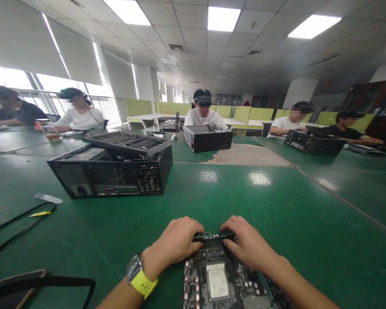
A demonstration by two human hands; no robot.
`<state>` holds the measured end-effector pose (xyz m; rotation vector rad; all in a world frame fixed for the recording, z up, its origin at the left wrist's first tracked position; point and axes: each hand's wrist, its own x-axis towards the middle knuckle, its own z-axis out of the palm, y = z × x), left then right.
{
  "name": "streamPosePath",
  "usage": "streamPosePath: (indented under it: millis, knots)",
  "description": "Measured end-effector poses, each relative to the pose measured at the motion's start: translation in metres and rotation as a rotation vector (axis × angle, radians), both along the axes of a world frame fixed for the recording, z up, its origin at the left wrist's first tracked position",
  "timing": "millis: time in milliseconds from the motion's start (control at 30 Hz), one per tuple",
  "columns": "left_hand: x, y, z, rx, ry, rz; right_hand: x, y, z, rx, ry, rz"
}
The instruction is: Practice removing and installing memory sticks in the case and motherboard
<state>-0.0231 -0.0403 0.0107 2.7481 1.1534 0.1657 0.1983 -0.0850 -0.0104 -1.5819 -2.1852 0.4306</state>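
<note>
A motherboard (pixel 193 281) lies on the green table right in front of me, with a pale square processor (pixel 217 281) in its middle. Along its far edge are dark memory slots, where a thin memory module (pixel 209 235) runs crosswise. My left hand (pixel 180 240) pinches the module's left end between thumb and fingers, and my right hand (pixel 244 242) does the same at the right end. How deep the module sits in its slot cannot be made out. A watch with a yellow strap (pixel 143 281) is on my left wrist.
An opened black computer case (pixel 112 178) stands at left, a loose panel (pixel 128 141) on top. Cables (pixel 22 229) and a dark strap (pixel 51 281) lie at the left edge. Across the table, several people sit, two behind other cases (pixel 212 140).
</note>
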Motion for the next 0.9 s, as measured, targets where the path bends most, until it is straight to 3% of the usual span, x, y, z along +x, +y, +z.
streamPosePath:
  millis: [200, 400, 600, 733, 900]
  knots:
    - [-0.001, -0.001, -0.002, -0.019, -0.009, 0.009, -0.007, -0.006, -0.007, -0.028, 0.072, 0.105]
    - [0.001, 0.000, 0.003, -0.035, -0.163, 0.017, 0.001, -0.005, -0.016, -0.023, 0.129, -0.002]
    - [-0.003, 0.007, 0.007, -0.010, -0.229, 0.161, 0.029, -0.004, -0.020, 0.007, 0.128, -0.068]
    - [-0.011, 0.007, 0.005, -0.070, -0.105, 0.162, 0.083, 0.003, -0.025, 0.015, 0.051, -0.129]
    - [-0.014, 0.001, 0.010, -0.085, -0.117, 0.177, 0.219, 0.015, -0.037, 0.066, 0.034, -0.394]
